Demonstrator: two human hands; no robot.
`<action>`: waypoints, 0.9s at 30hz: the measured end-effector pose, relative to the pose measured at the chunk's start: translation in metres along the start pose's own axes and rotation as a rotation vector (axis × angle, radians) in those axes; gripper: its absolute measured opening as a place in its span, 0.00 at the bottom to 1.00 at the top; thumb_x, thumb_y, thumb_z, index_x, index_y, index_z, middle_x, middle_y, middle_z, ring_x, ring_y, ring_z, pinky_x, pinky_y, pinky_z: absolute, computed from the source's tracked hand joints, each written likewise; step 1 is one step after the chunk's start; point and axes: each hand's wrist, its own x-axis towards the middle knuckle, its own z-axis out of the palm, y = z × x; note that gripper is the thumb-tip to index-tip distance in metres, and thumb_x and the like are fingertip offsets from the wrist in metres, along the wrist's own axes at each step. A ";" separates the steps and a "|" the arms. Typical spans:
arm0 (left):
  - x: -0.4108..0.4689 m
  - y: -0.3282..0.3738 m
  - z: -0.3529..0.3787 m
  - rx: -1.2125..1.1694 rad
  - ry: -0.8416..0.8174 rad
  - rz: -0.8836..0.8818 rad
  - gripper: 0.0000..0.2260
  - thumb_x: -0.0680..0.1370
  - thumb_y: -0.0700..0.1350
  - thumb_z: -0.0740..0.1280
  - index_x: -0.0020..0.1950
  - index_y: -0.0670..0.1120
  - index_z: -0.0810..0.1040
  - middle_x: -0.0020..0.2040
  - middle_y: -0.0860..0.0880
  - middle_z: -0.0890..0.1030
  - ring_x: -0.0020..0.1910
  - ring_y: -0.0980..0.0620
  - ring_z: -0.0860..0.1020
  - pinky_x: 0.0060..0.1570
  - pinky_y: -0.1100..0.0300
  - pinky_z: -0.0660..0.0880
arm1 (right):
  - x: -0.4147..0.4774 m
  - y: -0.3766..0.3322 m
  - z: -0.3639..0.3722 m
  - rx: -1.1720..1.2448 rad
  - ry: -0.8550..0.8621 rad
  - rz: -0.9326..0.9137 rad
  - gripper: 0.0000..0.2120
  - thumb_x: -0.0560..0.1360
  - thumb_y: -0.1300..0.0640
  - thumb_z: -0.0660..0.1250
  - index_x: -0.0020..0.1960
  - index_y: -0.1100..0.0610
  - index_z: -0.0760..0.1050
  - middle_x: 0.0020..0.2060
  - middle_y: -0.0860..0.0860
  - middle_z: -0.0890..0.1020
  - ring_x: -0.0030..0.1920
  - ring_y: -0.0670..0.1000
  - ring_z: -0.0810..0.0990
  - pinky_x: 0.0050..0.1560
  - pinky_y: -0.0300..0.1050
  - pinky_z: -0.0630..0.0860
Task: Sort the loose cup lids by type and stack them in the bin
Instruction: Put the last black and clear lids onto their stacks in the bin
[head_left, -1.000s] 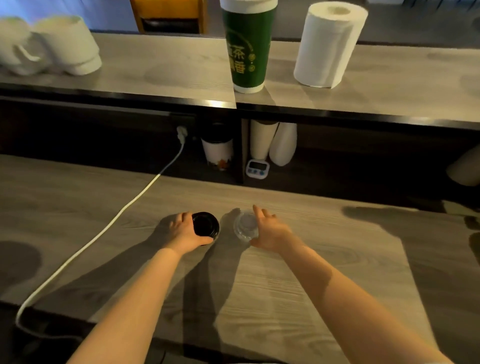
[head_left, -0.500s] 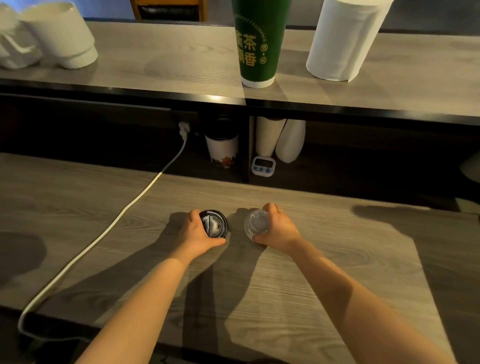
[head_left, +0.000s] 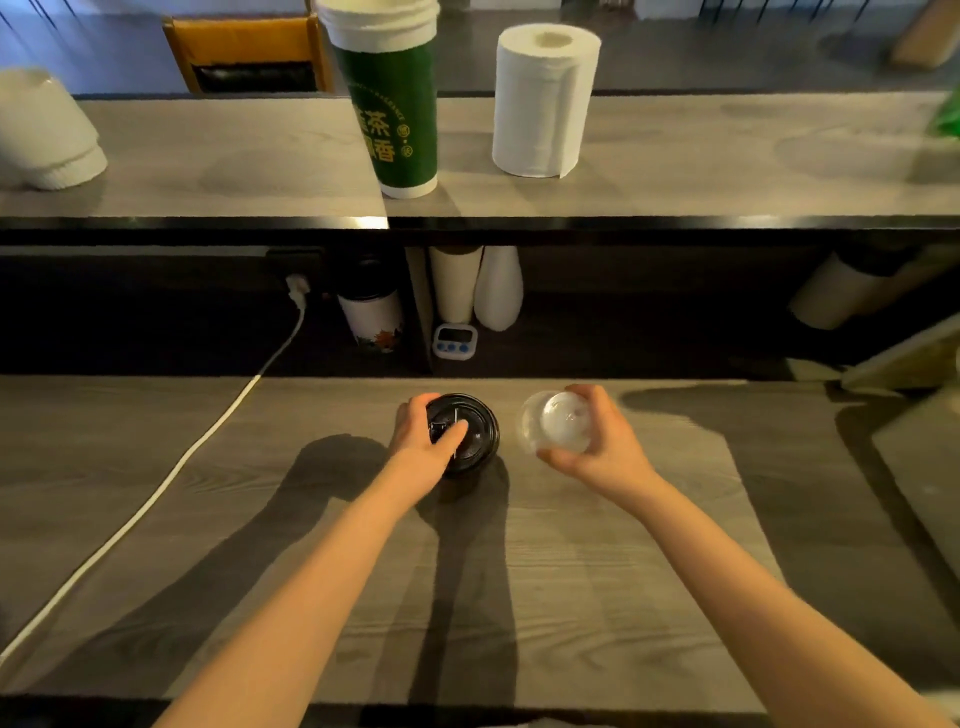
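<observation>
A stack of black cup lids (head_left: 470, 434) is held just above the grey wooden counter (head_left: 519, 597), gripped by my left hand (head_left: 421, 441) with the thumb across its top. To its right my right hand (head_left: 597, 441) holds a stack of clear domed lids (head_left: 553, 423), lifted and tilted so the dome faces me. The two stacks are a hand's width apart. No bin is in view.
A white power cable (head_left: 156, 488) runs across the counter's left. Under the upper shelf stand a lidded cup (head_left: 371, 312), white cup stacks (head_left: 457, 283) and a small timer (head_left: 455, 340). On the shelf stand a tall green cup stack (head_left: 395, 104) and a paper towel roll (head_left: 543, 98).
Both hands closed round their lid stacks and lifted them off the counter, tilting them up. The view has shifted, showing more of the upper shelf.
</observation>
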 end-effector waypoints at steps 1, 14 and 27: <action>-0.001 0.010 0.008 -0.013 -0.019 0.036 0.21 0.79 0.45 0.63 0.71 0.46 0.62 0.68 0.46 0.64 0.68 0.48 0.65 0.62 0.62 0.62 | -0.007 0.001 -0.014 -0.003 0.028 0.001 0.36 0.65 0.53 0.77 0.67 0.51 0.63 0.60 0.45 0.69 0.60 0.45 0.68 0.57 0.41 0.67; -0.048 0.156 0.153 -0.162 -0.182 0.363 0.12 0.79 0.42 0.62 0.62 0.49 0.70 0.60 0.48 0.72 0.59 0.53 0.72 0.55 0.62 0.70 | -0.105 0.063 -0.194 -0.063 0.408 0.015 0.36 0.65 0.54 0.77 0.67 0.49 0.62 0.59 0.41 0.68 0.57 0.37 0.66 0.49 0.20 0.62; -0.091 0.292 0.323 -0.221 -0.276 0.431 0.08 0.79 0.42 0.61 0.57 0.50 0.69 0.53 0.53 0.74 0.54 0.56 0.73 0.46 0.70 0.69 | -0.146 0.165 -0.387 -0.101 0.595 0.112 0.36 0.67 0.55 0.76 0.68 0.50 0.59 0.61 0.46 0.67 0.60 0.46 0.67 0.56 0.40 0.64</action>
